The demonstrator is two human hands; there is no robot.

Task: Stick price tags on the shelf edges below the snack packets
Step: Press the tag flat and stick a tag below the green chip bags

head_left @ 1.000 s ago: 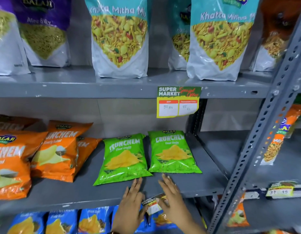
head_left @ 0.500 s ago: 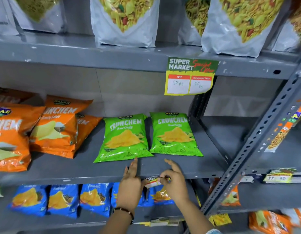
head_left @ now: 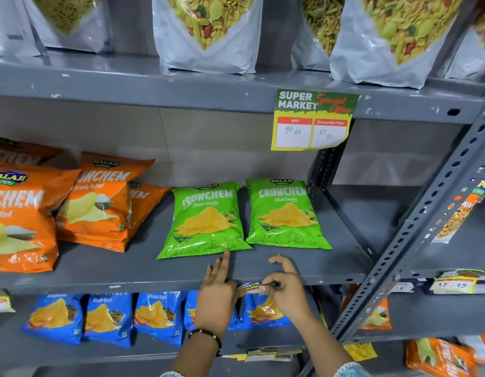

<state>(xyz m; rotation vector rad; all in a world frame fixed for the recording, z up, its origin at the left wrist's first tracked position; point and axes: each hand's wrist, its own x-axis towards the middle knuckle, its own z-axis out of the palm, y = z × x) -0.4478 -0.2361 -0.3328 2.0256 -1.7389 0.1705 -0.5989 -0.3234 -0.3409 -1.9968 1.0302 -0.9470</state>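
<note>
In the head view, the person is working at the front lip of the middle shelf [head_left: 154, 281], just below two green snack packets [head_left: 286, 213] lying flat at about the centre of the frame. The left hand [head_left: 217, 292] is resting against the shelf edge at roughly 6 o'clock, its fingers [head_left: 222, 263] spread apart and laid flat, pointing up toward the packets and gripping nothing. The right hand [head_left: 286, 289] is sitting just beside it, toward 5 o'clock, its thumb and forefinger pinched together on a small price tag [head_left: 249, 287], which is touching or nearly touching the shelf edge between the two hands; whether it is already stuck cannot be told. As for progress, one large tag [head_left: 313, 121] is already hanging from the upper shelf at about 1 o'clock, and another tag [head_left: 453, 281] is showing on the neighbouring rack at 3 o'clock. The edge below the orange packets [head_left: 97, 200] at 9 o'clock is showing no tag, so that stretch, judging by this, is still waiting, along with pressing the present tag flat.
</note>
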